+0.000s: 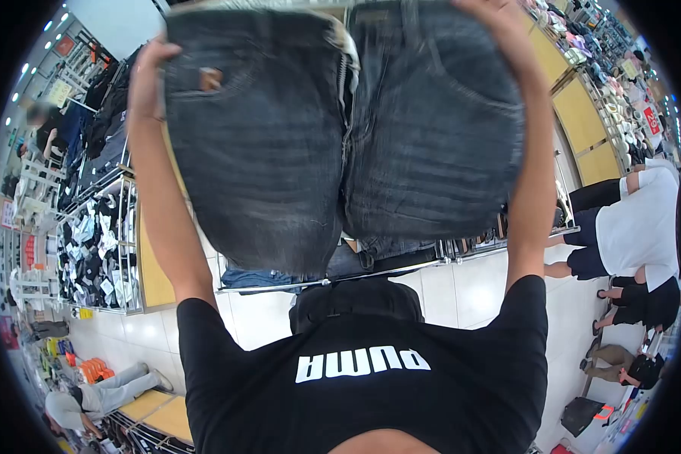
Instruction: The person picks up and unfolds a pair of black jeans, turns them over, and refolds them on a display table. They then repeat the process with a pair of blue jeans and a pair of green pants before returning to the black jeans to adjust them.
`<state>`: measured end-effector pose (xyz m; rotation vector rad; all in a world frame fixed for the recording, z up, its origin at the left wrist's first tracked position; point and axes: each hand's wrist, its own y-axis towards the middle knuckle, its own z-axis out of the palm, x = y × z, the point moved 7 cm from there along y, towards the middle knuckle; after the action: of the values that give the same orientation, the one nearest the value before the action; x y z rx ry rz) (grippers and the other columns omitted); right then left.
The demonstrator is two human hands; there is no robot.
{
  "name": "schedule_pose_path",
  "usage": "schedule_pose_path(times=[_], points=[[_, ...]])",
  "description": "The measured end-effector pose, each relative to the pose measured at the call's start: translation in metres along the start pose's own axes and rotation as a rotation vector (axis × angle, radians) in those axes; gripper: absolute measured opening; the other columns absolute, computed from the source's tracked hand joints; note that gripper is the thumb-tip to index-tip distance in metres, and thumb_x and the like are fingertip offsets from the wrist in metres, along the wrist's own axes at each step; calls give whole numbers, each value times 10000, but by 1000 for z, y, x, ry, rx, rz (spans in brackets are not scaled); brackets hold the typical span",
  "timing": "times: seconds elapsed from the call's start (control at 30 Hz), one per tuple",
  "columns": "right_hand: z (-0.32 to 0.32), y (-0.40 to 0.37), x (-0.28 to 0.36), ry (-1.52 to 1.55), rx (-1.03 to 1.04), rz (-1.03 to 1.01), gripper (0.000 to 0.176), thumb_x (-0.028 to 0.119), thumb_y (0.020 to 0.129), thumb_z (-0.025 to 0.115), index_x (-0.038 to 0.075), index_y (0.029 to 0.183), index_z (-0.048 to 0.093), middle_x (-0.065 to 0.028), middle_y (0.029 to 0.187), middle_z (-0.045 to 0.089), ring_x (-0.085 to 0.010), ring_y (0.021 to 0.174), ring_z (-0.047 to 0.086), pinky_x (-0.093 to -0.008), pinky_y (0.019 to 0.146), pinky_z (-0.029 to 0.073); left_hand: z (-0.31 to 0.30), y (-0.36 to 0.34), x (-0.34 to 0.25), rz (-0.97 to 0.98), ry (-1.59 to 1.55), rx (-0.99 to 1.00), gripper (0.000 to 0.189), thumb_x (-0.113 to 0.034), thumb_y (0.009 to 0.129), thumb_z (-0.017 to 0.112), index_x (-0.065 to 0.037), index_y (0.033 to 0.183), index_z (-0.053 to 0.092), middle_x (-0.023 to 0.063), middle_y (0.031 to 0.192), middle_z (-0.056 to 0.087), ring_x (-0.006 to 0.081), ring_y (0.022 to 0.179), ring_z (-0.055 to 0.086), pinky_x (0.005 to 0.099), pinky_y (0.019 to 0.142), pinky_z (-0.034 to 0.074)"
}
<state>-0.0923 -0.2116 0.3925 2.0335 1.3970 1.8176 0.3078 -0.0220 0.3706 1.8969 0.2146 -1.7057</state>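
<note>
L hand [153, 64] & R hand [499, 23] each clamped on jeans [340, 136] edges, held spread above rack [461, 256]; inspecting step, I'd say, and next needs even grip.

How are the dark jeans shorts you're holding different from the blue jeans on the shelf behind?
The dark grey denim shorts are held up, spread out, by the left hand and right hand; the blue jeans lie folded on the metal rack. The shorts are charcoal, the jeans lighter blue. Both are denim.
</note>
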Motion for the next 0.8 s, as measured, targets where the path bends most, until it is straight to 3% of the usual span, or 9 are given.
schedule_pose_path(times=[0.03, 0.07, 0.13, 0.2, 0.37, 0.4, 0.53, 0.63, 0.8], points=[[-6, 0, -10, -21, 1, -7, 300, 312, 814, 819, 73, 745, 651, 42, 685, 610, -48, 610, 518, -231, 565, 422, 24, -18, 19, -35, -16, -148, 521, -179, 817, 557, 18, 1300, 570, 131, 1149, 661, 213, 1025, 657, 346, 918, 524], [4, -13, -36, -149, 50, 116, 294, 315, 831, 800, 80, 740, 649, 48, 688, 607, -45, 615, 508, -231, 568, 412, 34, -13, 62, -141, -79, 164, 609, -208, 779, 582, 33, 1336, 533, 153, 1208, 628, 221, 1139, 601, 360, 994, 475], [28, -49, -102, -255, 156, 323, 290, 322, 826, 796, 80, 733, 666, 51, 660, 599, -60, 589, 492, -236, 550, 376, 24, -13, 170, -349, 47, 203, 684, -270, 747, 617, -19, 1377, 526, 144, 1320, 586, 243, 1310, 464, 345, 1136, 262], [53, -90, -165, -239, 240, 439, 303, 330, 796, 812, 65, 734, 680, 31, 628, 592, -89, 565, 492, -258, 532, 362, 17, -27, 270, -335, 179, 157, 648, -226, 755, 624, 2, 1356, 535, 111, 1189, 620, 228, 1151, 528, 342, 1062, 335], [86, -161, -255, -353, 246, 478, 363, 333, 821, 774, -6, 787, 649, -90, 658, 600, -174, 626, 558, -341, 601, 434, 54, -85, 357, -369, 132, 128, 382, -61, 783, 576, 13, 1158, 593, 77, 1006, 640, 170, 946, 565, 300, 876, 436], [89, -164, -248, -429, 242, 456, 353, 339, 847, 740, -1, 833, 649, -137, 720, 636, -276, 692, 613, -389, 655, 452, 55, -88, 372, -375, 129, 128, 382, -61, 783, 576, 13, 1158, 593, 77, 1006, 640, 170, 946, 565, 300, 876, 436], [104, -177, -266, -512, 277, 429, 280, 305, 895, 670, 33, 956, 645, -179, 836, 675, -393, 835, 630, -440, 722, 470, 54, -94, 393, -324, 360, 47, 419, -98, 785, 600, 17, 1187, 584, 132, 1035, 653, 219, 950, 604, 333, 871, 466], [107, -179, -270, -518, 280, 401, 255, 269, 905, 657, 31, 995, 631, -180, 869, 683, -390, 876, 640, -446, 759, 483, 54, -91, 385, -304, 439, -1, 507, -140, 777, 625, 4, 1257, 547, 199, 1084, 665, 307, 1039, 635, 369, 928, 468], [108, -177, -257, -440, 372, 400, 206, 177, 871, 682, 17, 984, 620, -185, 937, 693, -391, 916, 647, -455, 795, 494, 74, -86, 365, -328, 727, 16, 680, -208, 819, 635, -33, 1432, 398, 286, 1377, 494, 425, 1297, 477, 447, 1079, 385]])
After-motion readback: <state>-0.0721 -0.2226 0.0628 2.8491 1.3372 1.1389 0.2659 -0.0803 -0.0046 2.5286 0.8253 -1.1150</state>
